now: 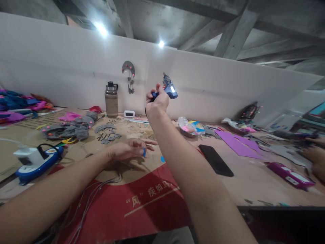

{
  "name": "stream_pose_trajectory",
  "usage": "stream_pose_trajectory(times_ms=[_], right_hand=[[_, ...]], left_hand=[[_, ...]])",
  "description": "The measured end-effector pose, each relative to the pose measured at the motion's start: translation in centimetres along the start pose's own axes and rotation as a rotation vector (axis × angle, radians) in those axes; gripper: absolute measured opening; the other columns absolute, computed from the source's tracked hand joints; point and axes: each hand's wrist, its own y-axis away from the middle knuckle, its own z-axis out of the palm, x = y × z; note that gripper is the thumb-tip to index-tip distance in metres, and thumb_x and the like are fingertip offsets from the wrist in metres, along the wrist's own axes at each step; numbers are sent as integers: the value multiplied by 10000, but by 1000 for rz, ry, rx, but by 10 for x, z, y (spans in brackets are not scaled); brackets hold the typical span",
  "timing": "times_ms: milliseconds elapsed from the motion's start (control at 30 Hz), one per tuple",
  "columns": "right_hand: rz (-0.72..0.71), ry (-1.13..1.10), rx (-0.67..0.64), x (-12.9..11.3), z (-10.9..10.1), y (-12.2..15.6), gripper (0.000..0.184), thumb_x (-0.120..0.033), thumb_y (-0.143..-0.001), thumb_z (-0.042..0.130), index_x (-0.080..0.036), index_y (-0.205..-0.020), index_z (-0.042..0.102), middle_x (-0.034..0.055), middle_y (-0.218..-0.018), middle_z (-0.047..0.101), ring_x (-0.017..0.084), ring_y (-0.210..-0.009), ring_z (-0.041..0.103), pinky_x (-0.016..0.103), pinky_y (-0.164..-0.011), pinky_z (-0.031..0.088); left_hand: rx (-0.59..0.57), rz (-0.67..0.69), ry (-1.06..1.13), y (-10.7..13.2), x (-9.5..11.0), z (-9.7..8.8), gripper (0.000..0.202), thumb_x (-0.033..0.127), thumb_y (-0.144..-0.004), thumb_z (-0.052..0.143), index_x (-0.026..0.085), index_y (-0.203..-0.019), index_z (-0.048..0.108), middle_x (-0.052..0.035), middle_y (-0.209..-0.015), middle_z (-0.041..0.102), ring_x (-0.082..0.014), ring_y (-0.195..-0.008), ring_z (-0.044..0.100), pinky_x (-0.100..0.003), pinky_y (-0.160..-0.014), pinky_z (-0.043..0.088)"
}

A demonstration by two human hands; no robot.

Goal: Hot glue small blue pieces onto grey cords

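Observation:
My right hand [159,99] is raised in front of the white partition, its fingers wrapped round a blue hot glue gun [170,88] whose nozzle points upward. My left hand [132,149] hovers low over the brown cardboard, palm down, fingers stretched out and apart. A small blue piece [144,152] shows at one of its fingers; whether it is stuck on or wrapped round cannot be made out. Another blue scrap [163,159] lies on the board to the right of that hand. Grey felt cut-outs [108,133] lie beyond my left hand.
A bottle [111,101] and small white clock [129,114] stand by the partition. At left are a power strip [40,164] and loose cords [87,200]. To the right lie a phone [215,160], purple felt [237,144] and a magenta box [290,175], near another person's hand [316,156].

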Motion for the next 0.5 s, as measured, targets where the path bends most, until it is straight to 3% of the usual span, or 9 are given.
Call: stream_pose_trajectory(times_ms=[100, 167, 233, 300, 367, 433, 500], right_hand=[[31, -22, -9, 9, 13, 9, 104, -194, -882, 406, -200, -960, 475, -67, -731, 536, 1, -467, 442, 119, -412, 312], [62, -20, -16, 18, 20, 15, 134, -210, -901, 358, -159, -967, 463, -75, -718, 504, -18, -467, 419, 107, -439, 296], [73, 4, -18, 27, 24, 19, 205, -225, -917, 283, -115, -970, 448, -74, -737, 487, -35, -478, 415, 107, -466, 287], [59, 42, -23, 32, 25, 18, 208, -219, -913, 268, -108, -967, 436, -64, -786, 504, -39, -485, 426, 113, -470, 284], [28, 89, -42, 33, 18, 13, 113, -198, -880, 358, -154, -953, 432, -58, -840, 539, -30, -480, 438, 113, -444, 284], [-4, 159, -63, 27, 3, 6, 113, -173, -818, 460, -206, -922, 428, -61, -859, 565, -11, -465, 441, 120, -401, 282], [-22, 241, -65, 18, -20, 1, 158, -157, -776, 497, -228, -898, 427, -66, -841, 569, 3, -447, 436, 132, -370, 271]], left_hand=[[-147, 46, 44, 0, 3, 19, 144, 257, -653, 742, 133, -683, 675, -106, -1038, 617, -210, -991, 562, -400, -928, 396], [-165, 70, 109, 0, 3, 25, 153, 261, -630, 759, 141, -686, 682, -55, -795, 640, -165, -832, 592, -376, -921, 392], [-154, 94, 162, 0, 3, 26, 159, 264, -619, 766, 146, -685, 683, -29, -699, 628, -147, -772, 590, -355, -909, 392], [-159, 89, 164, 1, 2, 25, 155, 261, -626, 762, 147, -690, 679, -38, -737, 643, -157, -809, 597, -358, -921, 382], [-211, 35, 105, 3, 4, 26, 149, 250, -637, 754, 142, -700, 674, -65, -837, 651, -184, -886, 603, -376, -941, 371], [-302, -44, 44, 6, 9, 28, 150, 248, -648, 746, 133, -702, 667, -89, -903, 636, -221, -944, 605, -395, -936, 383], [-395, -127, 73, 9, 17, 31, 168, 274, -668, 728, 129, -693, 647, -83, -836, 622, -258, -933, 624, -419, -893, 423]])
